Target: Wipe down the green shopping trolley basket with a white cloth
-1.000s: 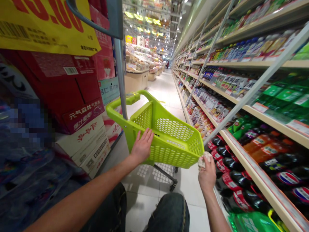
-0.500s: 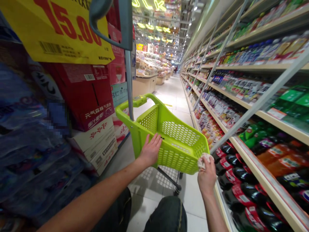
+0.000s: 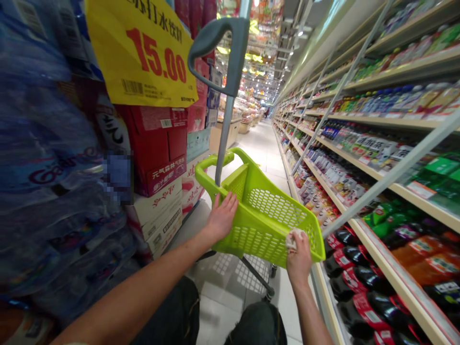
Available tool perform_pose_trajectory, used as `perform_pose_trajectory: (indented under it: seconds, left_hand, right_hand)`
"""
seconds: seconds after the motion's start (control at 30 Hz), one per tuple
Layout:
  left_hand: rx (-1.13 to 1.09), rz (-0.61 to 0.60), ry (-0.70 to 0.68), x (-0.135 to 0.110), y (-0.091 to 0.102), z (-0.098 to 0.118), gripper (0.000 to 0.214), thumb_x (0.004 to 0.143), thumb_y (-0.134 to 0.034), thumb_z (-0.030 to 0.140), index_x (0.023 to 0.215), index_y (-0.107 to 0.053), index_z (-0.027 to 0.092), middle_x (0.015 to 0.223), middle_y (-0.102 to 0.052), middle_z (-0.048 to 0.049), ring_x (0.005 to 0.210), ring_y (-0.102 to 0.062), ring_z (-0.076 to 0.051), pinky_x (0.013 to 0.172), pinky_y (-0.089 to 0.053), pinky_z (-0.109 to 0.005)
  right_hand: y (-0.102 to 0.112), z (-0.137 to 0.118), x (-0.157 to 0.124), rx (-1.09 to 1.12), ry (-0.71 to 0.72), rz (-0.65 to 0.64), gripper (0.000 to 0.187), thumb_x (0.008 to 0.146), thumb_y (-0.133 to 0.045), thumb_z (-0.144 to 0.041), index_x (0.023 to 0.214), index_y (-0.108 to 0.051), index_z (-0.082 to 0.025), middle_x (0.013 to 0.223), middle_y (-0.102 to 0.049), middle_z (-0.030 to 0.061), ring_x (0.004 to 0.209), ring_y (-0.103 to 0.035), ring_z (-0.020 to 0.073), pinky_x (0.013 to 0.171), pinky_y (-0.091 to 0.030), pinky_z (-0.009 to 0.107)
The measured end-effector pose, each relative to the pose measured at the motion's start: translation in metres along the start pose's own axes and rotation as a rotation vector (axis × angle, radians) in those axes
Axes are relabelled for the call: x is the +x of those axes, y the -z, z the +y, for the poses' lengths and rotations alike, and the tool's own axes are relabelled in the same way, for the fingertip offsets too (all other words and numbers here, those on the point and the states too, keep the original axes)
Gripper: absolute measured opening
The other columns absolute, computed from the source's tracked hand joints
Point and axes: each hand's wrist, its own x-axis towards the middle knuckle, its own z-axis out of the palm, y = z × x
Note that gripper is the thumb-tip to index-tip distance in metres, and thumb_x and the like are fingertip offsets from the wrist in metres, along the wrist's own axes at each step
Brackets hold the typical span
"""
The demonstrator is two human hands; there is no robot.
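Observation:
A lime green plastic shopping basket on wheels [image 3: 268, 218] stands in the aisle in front of me, its grey pull handle [image 3: 225, 52] raised high. My left hand [image 3: 222, 218] lies flat on the basket's near rim, fingers stretched out. My right hand [image 3: 297, 256] is closed on a small white cloth [image 3: 292, 238] and presses it against the basket's near right corner. My knees in dark jeans show at the bottom.
Shelves of drink bottles [image 3: 362, 282] run along the right, crossed by slanted grey rails. On the left stand stacked red and white cartons [image 3: 158, 163], wrapped water packs [image 3: 46, 191] and a yellow 15.00 price sign [image 3: 143, 52]. The white tiled aisle [image 3: 264, 143] stretches ahead.
The view has swung left and up. The basket has shifted right in view, and my right hand with the cloth has moved from the corner's outside onto the near rim.

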Motion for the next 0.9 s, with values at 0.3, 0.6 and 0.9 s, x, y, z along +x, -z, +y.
perform_pose_trajectory:
  seconds: [0.3,0.6,0.9]
  left_hand:
    - [-0.082,0.149,0.078,-0.018,0.007,-0.04,0.054,0.073,-0.04,0.016,0.127,-0.037,0.011,0.137,-0.036,-0.0099,0.129,-0.024,-0.021,0.107,-0.01,-0.047]
    - [-0.027,0.138,0.121,-0.002,0.014,-0.089,0.06,0.069,-0.037,0.007,0.128,-0.035,0.013,0.139,-0.033,-0.0083,0.13,-0.021,-0.021,0.106,-0.009,-0.051]
    - [-0.074,0.123,0.119,-0.033,0.005,-0.079,0.061,0.068,-0.036,0.006,0.129,-0.034,0.013,0.14,-0.029,-0.0083,0.13,-0.021,-0.021,0.105,-0.014,-0.05]
  right_hand:
    - [-0.065,-0.124,0.012,0.268,0.321,-0.234,0.065,0.057,-0.033,0.004,0.116,-0.051,-0.017,0.135,-0.036,0.0074,0.128,-0.026,0.0195,0.103,-0.029,0.04]
    - [-0.065,-0.172,0.052,0.327,0.472,-0.18,0.061,0.063,-0.035,0.003,0.12,-0.047,-0.017,0.138,-0.031,0.0076,0.13,-0.021,0.0218,0.103,-0.027,0.044]
    - [-0.099,-0.155,-0.024,0.235,0.736,-0.415,0.042,0.074,-0.04,0.001,0.108,-0.057,-0.018,0.116,-0.057,0.0092,0.122,-0.036,0.0186,0.094,-0.041,0.04]
